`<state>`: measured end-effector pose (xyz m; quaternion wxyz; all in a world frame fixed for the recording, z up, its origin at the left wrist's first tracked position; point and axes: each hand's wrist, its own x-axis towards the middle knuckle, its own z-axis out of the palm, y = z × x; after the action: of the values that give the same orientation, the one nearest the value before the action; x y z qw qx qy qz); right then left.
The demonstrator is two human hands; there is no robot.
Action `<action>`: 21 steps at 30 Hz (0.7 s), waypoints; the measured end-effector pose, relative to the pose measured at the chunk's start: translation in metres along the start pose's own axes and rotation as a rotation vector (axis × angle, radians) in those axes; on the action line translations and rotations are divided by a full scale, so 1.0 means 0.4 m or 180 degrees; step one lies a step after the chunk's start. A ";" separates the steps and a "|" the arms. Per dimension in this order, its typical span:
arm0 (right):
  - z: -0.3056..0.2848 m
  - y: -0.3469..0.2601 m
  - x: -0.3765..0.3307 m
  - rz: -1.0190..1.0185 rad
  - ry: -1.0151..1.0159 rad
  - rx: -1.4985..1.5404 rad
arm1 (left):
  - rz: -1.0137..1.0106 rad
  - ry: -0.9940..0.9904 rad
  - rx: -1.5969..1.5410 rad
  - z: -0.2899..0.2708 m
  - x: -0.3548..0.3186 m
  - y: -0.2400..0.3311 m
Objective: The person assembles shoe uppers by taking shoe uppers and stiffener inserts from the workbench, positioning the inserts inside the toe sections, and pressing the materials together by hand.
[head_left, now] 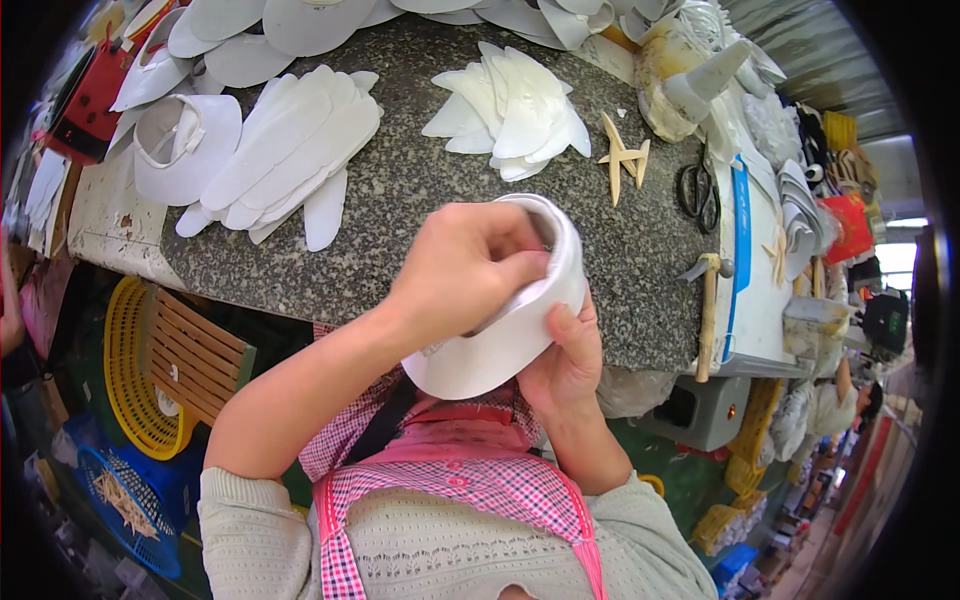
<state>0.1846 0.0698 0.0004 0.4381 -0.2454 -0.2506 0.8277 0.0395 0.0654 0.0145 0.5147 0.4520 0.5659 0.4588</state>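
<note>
A white shoe upper (482,352) with a rounded front and a raised collar is held in front of my chest, over the near edge of the stone slab. My left hand (462,262) reaches into its opening, thumb and fingertips pinched at the collar's inner edge; what lies between the fingertips is partly hidden. From the right, my right hand (568,358) grips the outside, thumb on top and fingers underneath. Beyond them lie a fan of thin white pieces (515,112) and, farther left, a pile of longer flat white pieces (290,150).
More white uppers (188,148) crowd the slab's (400,190) far and left edges. On the right are wooden sticks (622,158), black scissors (700,195), a hammer (707,310) and a crusted pot (668,85). Yellow (125,360) and blue baskets (150,540) stand low on the left.
</note>
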 end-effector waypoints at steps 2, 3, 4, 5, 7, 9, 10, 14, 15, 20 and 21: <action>-0.017 0.000 0.004 0.0029 -0.0053 0.0155 | 0.0858 0.0499 0.0821 0.008 0.004 0.009; -0.025 0.005 0.002 0.0022 -0.0049 0.0161 | 0.1725 0.1003 0.1637 0.009 0.005 0.016; -0.031 0.008 0.001 0.0035 -0.0001 0.0090 | 0.2195 0.1387 0.1886 0.004 -0.008 0.022; -0.032 0.014 0.003 0.0037 0.0038 0.0020 | 0.2226 0.1360 0.1896 0.002 -0.030 0.014; -0.027 0.021 0.009 -0.0015 0.0074 0.0189 | 0.2277 0.1285 0.1581 0.010 -0.080 -0.014; -0.019 0.031 0.002 0.0030 0.0046 0.0386 | 0.2265 0.1394 0.1572 0.019 -0.089 -0.030; -0.018 0.033 0.001 0.0028 0.0042 0.0383 | 0.2177 0.1422 0.1422 0.020 -0.087 -0.033; -0.064 0.035 -0.007 -0.0518 -0.0054 -0.0455 | 0.1933 0.1123 0.1325 0.001 -0.093 -0.022; -0.081 0.020 -0.010 -0.0720 -0.0049 -0.1129 | 0.1936 0.1121 0.1330 -0.012 -0.097 -0.015; -0.049 -0.149 0.056 -0.3443 -0.0847 -0.3875 | 0.1084 -0.1014 0.0932 -0.072 -0.078 0.035; -0.007 -0.172 0.074 -0.3183 -0.1649 -0.4342 | 0.0979 -0.1327 0.0906 -0.079 -0.070 0.047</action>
<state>0.2133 0.1292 0.0361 0.4363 -0.1198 -0.8592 0.2390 0.0105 0.0394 0.0394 0.4757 0.6846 0.4314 0.3447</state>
